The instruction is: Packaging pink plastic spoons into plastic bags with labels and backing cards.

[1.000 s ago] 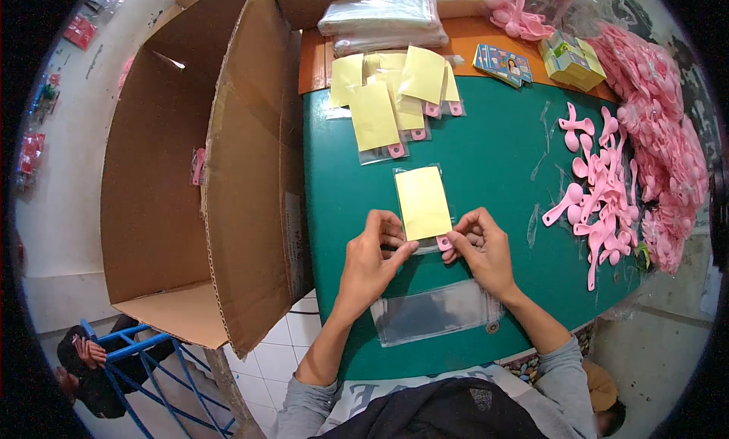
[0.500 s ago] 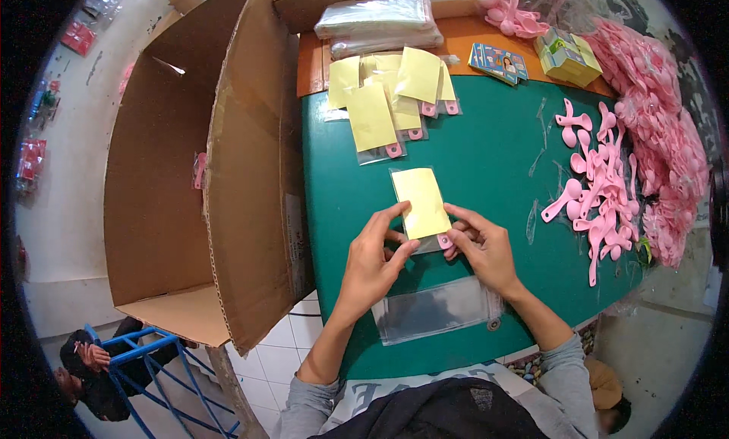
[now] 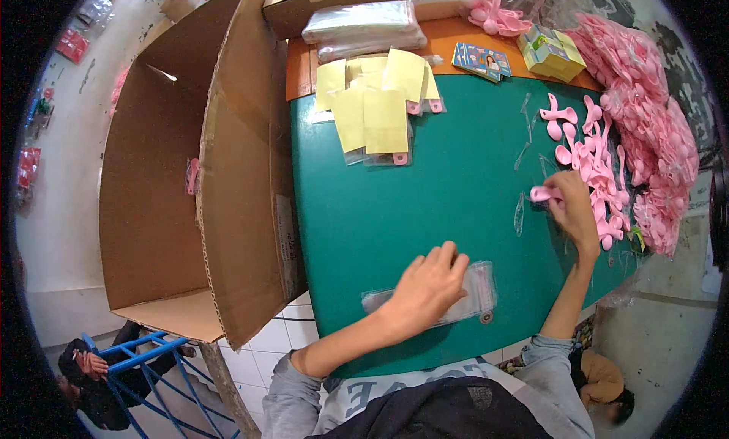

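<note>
From here I see the right hand [image 3: 575,207] with its fingers closed on a pink spoon [image 3: 542,194], one end poking out, just beside the heap [image 3: 600,169] toward the counter's [image 3: 364,226] right edge. The left hand [image 3: 429,287] hangs half curled over clear bags [image 3: 477,291] by the near edge; I can't tell whether its fingers pinch one.

The spoon looks light, stiff and smooth, probably easiest held by its handle. The bags seem thin, limp and slippery, best lifted by a corner.

A carton [image 3: 243,173] walls the left edge; broad green surface between the bags and the yellow packs [image 3: 386,120] gives moving room.
</note>
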Motion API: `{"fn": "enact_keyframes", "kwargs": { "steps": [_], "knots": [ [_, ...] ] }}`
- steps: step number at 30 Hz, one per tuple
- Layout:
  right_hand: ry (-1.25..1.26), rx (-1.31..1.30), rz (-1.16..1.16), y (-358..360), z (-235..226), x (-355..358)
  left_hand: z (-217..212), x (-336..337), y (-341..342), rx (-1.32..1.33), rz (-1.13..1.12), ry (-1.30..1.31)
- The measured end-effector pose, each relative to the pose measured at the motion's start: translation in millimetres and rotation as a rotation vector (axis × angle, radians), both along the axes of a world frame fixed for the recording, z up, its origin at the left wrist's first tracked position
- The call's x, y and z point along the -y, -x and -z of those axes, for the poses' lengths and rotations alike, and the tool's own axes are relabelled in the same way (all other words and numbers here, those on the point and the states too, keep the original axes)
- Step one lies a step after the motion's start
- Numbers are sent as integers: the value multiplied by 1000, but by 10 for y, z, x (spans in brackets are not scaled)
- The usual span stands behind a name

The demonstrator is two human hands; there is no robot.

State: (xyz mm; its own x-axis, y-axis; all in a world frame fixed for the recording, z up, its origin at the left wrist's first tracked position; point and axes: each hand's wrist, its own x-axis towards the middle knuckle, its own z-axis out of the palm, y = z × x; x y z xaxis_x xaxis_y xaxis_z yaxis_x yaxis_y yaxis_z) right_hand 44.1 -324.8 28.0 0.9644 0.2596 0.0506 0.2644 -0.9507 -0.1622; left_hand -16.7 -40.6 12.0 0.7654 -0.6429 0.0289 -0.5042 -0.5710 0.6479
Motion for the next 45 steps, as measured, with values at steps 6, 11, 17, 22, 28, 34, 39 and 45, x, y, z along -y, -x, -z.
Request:
{"fn": "enact_keyframes", "kwargs": {
  "steps": [6,11,17,22,28,34,39,45],
  "knots": [
    [-353,561,317,-20,-8,47,244,3,-65,-116,27,234],
    [-756,452,299,90,-67,-157,211,-78,-154,-202,-6,371],
    [-1220,-22,154,238,-192,-804,208,-150,-218,-353,-157,374],
    [-758,-140,7,223,-128,-872,155,-247,-278,-420,-160,334],
    [-919,-112,157,230,-99,-840,196,-374,-403,-700,-287,724],
    [-1319,33,129,287,-60,-947,174,-375,-396,-851,-270,748],
    [-1313,19,60,309,-59,-948,111,-352,-414,-972,-302,789],
    [-1222,-48,27,326,-51,-1079,90,-305,-377,-884,-172,782]
  ]
}}
